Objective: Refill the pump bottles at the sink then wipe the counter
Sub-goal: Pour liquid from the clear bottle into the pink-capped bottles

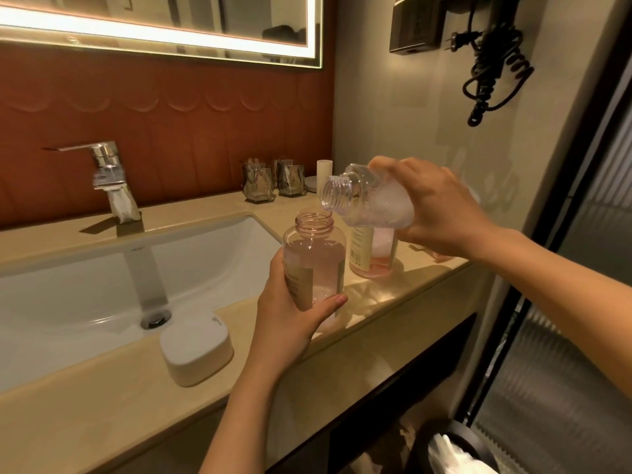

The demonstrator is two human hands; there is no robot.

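Seen from the upright bottle point(314, 265) in the left grip point(290, 313), the right end of the tabletop point(393, 292) is crowded: a second bottle point(372, 254) stands just beside it at 2 o'clock, the right grip point(441, 213) tilts a third bottle point(369, 200) over both at 1, and two glasses point(260, 183) and a pale tube point(324, 176) block the back at 12, with the side wall point(444, 97) at 3. Bare tabletop runs along the front edge at 7 o'clock past a white box point(196, 354) at 8, and the sink point(68, 285) lies open at 9 to 10 below the tap point(109, 179).
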